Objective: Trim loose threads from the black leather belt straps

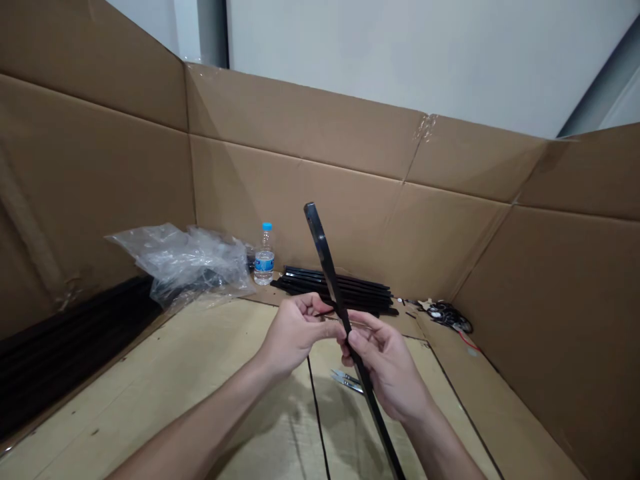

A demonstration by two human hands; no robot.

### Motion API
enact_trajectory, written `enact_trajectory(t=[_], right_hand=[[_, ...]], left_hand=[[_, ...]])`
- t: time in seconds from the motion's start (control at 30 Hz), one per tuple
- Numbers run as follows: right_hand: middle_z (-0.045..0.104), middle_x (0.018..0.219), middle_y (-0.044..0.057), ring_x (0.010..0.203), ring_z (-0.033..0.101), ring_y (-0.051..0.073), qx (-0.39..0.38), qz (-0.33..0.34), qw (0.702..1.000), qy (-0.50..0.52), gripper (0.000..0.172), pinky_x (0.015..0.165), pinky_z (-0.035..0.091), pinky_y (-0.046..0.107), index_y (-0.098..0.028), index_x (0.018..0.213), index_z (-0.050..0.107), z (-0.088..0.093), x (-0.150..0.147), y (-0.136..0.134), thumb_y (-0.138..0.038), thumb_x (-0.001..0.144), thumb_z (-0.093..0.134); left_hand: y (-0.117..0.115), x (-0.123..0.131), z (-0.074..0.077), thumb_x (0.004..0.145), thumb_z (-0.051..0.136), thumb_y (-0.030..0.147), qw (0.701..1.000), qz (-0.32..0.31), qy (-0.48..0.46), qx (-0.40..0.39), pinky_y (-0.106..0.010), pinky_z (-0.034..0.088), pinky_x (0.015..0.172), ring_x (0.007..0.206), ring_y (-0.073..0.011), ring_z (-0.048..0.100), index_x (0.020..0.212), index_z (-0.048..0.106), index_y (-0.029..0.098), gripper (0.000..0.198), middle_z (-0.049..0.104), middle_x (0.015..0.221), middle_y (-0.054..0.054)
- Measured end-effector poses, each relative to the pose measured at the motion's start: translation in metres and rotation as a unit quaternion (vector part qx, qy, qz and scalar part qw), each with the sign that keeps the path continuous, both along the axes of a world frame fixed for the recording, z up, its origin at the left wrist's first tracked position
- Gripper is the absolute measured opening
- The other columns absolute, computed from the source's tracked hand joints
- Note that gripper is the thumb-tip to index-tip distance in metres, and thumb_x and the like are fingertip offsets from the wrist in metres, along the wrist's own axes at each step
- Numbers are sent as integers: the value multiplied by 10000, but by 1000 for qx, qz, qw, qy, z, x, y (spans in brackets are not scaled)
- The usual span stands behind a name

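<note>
A long, narrow black bar (325, 257) slants up across the middle of the view, its upper end showing a small hole. My right hand (387, 360) is closed around the bar partway down, thumb on its near face. My left hand (295, 333) is closed in a pinch beside the bar, thumb tip against its edge. A thin black strip (324, 314) shows between the left fingers; most of it is hidden. Below the hands, small metal snips (347, 380) lie on the board, partly behind the bar.
Tall cardboard walls (300, 193) surround the pale wooden board (200, 373). Behind are a stack of black bars (335, 283), a water bottle (264, 260) and clear plastic bags (185, 260). More long black pieces (75, 327) lie left; tangled black cord (447, 315) lies right.
</note>
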State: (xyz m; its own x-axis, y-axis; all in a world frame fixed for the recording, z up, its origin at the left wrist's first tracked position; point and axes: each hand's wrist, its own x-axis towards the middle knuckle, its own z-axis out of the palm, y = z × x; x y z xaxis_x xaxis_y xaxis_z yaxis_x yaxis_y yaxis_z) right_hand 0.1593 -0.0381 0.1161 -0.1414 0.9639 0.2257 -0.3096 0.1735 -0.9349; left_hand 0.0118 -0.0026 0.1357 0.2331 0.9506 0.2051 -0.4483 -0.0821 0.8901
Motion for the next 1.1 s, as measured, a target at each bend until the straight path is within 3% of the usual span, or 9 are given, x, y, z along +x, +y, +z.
enact_trajectory(t=[0.17, 0.33, 0.47, 0.6, 0.83, 0.93, 1.1], right_hand=[[606, 672, -39, 508, 520, 39, 8, 31, 999, -41, 241, 505, 482, 164, -150, 828, 648, 1, 2, -2, -331, 740, 782], [682, 702, -17, 502, 623, 103, -1, 79, 997, -27, 359, 393, 485, 175, -205, 783, 421, 6, 0, -8, -317, 761, 761], [687, 622, -24, 363, 491, 31, 5, 82, 997, -10, 395, 368, 351, 110, -223, 781, 344, 8, -3, -12, -342, 806, 720], [622, 537, -28, 330, 417, 29, -32, 40, 998, 20, 360, 345, 303, 128, -197, 774, 435, 8, -6, -14, -508, 858, 593], [533, 440, -47, 297, 348, 31, -60, -29, 998, 5, 377, 304, 238, 133, -155, 767, 544, 7, -9, -14, -519, 848, 596], [564, 463, -34, 314, 384, 44, -53, -38, 998, 23, 367, 329, 274, 148, -160, 768, 543, 8, -10, -13, -515, 843, 603], [688, 672, 28, 518, 551, 96, -8, -18, 999, 51, 329, 503, 417, 202, -182, 682, 486, 11, -8, -9, -399, 795, 706]], left_hand=[[2, 0, -3, 384, 900, 160, 1000, -23, -5, 15, -179, 440, 538, 536, -79, 541, 586, 524, 136, 428, 599, 561, 47], [0, 1, -8, 470, 891, 272, 994, -108, -32, 11, -202, 403, 468, 493, -97, 540, 618, 562, 131, 387, 615, 593, 19], [-2, 1, -9, 453, 901, 269, 995, -91, -41, -1, -185, 352, 480, 515, -77, 504, 589, 566, 130, 387, 579, 577, 31], [-3, 2, -11, 470, 897, 312, 995, -90, -32, -2, -191, 362, 519, 537, -78, 500, 590, 563, 131, 398, 587, 598, 22], [-7, 7, -10, 541, 876, 307, 994, -101, -35, 33, -169, 292, 461, 459, -31, 377, 563, 502, 141, 410, 493, 537, 64], [-5, 7, -10, 563, 863, 347, 996, -76, -26, 24, -168, 215, 417, 411, -14, 271, 581, 461, 155, 446, 434, 494, 90], [0, 4, -13, 613, 818, 436, 1000, -10, 5, 0, -179, 112, 401, 392, -21, 205, 618, 442, 172, 459, 362, 421, 112]])
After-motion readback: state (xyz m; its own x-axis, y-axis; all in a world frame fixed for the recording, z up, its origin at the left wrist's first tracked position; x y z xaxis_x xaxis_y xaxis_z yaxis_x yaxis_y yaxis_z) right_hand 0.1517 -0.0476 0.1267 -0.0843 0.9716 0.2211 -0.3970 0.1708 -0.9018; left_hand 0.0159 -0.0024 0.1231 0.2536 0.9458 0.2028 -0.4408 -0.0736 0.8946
